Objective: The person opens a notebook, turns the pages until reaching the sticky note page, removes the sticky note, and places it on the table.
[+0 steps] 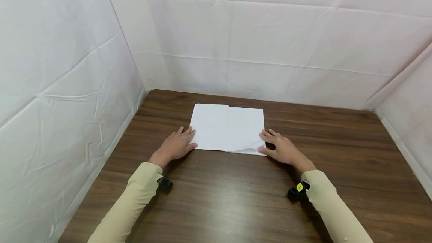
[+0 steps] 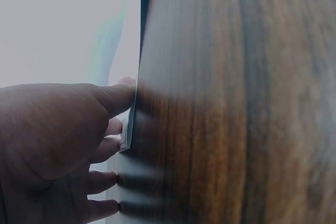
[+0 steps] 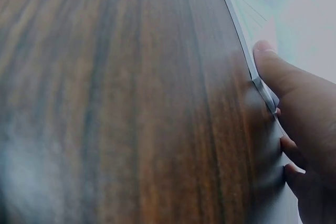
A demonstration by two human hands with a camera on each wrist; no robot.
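We find a white sheet of paper (image 1: 227, 128) lying flat on the dark wood-grain table (image 1: 236, 198), toward the far middle of its top. The sheet carries a vertical crease near its centre and faint ruled lines; its near right corner lifts slightly off the wood, so the paper appears folded or layered there.

From the head view we see both hands at once: the left hand (image 1: 175, 146) rests at the sheet's near left corner and the right hand (image 1: 282, 149) at its near right corner. That view also shows cream sleeves (image 1: 135, 201), a small black device at each wrist, and white creased cloth walls (image 1: 50, 85) around the table. The left wrist view shows what the head view does not: the thumb (image 2: 118, 95) presses against the paper's edge while the other fingers lie spread on the table beside it. The right wrist view shows the thumb (image 3: 273, 69) touching the raised edge, where two thin layers are visible.

Both hands lie palm down, fingers extended and slightly spread, forearms angled inward. Neither grip is closed on the sheet; the fingers are apart and only touch it.
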